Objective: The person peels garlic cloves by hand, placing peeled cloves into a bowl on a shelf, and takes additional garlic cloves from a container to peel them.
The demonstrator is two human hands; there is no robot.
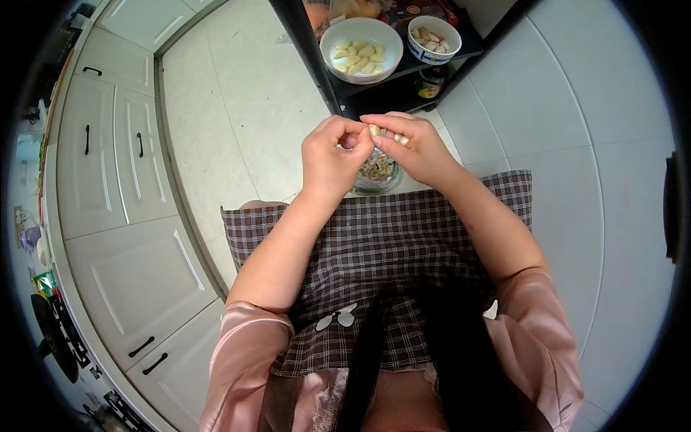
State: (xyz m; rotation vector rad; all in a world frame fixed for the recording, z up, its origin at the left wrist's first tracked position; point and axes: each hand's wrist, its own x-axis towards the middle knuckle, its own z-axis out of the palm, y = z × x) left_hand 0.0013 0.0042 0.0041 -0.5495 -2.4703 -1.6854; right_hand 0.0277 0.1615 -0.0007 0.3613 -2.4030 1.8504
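Both hands meet above a clear container (377, 171) holding peel scraps. My right hand (414, 147) is closed round several pale garlic cloves (374, 130), one of them pinched at the fingertips. The thumb and fingers of my left hand (332, 155) are pressed together against that same clove; whether they hold a bit of peel is too small to tell. On the black shelf ahead stands a white bowl (394, 63) of peeled cloves. Beside it a smaller patterned bowl (434, 57) holds unpeeled ones.
A black shelf rack (360, 92) stands ahead, with a dark jar (432, 83) on a lower level. Cream cabinets (137, 281) line the left, and a grey-white tiled wall (554, 108) is at the right. A checked apron (381, 237) covers my lap.
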